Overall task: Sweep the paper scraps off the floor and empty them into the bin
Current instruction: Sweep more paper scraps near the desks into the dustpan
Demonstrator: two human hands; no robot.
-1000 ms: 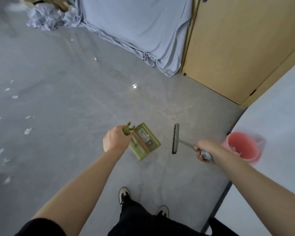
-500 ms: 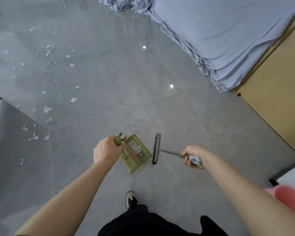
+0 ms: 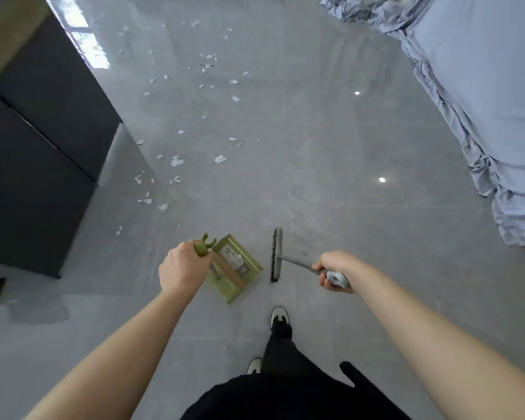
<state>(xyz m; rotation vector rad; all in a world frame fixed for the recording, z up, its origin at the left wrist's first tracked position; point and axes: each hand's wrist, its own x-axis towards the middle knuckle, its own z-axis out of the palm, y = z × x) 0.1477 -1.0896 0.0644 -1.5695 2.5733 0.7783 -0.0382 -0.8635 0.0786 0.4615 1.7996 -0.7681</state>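
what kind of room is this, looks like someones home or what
Probably a bedroom at home, though I can't be sure: a bed draped in a grey-blue sheet stands on the right, dark cabinets on the left, and between them a glossy grey tiled floor strewn with paper scraps.

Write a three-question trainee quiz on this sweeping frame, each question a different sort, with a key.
1. True or false: the left hand grips the green dustpan by its handle.
2. Which does the right hand hold? A) cloth B) brush C) bin
3. Fill in: the paper scraps lie on the ____.

Key: 1 true; 2 B; 3 floor.
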